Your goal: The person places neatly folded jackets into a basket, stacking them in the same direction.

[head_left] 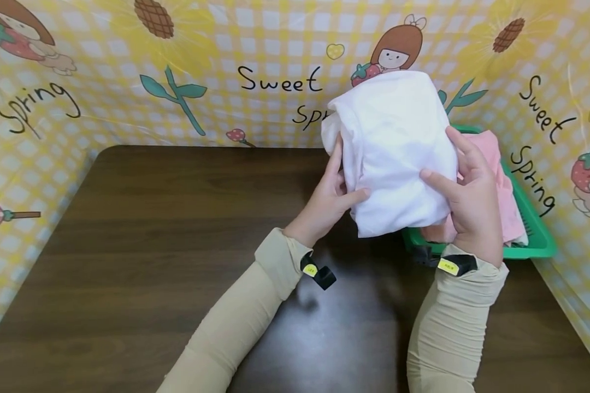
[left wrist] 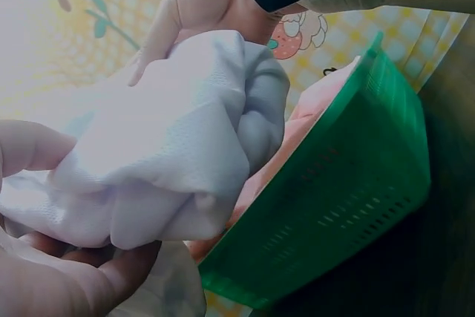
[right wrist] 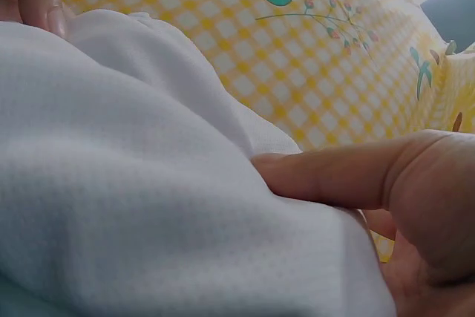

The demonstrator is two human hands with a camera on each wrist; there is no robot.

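A folded bundle of white cloth (head_left: 398, 147) is held up between both hands, at the front left of a green basket. My left hand (head_left: 324, 199) grips its left side, thumb on the near face and fingers behind the folds. On the opposite side my right hand (head_left: 477, 196) holds the bundle with the thumb pressed on the front and the fingers along the edge. Close up in the left wrist view, the white cloth (left wrist: 163, 131) shows thick rolled folds and a fine texture. Its exact garment kind does not show.
The green plastic basket (head_left: 541, 234) stands at the right of the dark wooden table (head_left: 152, 262), with pink cloth (head_left: 506, 196) inside, partly hidden by the right hand. A yellow checked sheet (head_left: 275, 33) with printed figures walls the back and sides.
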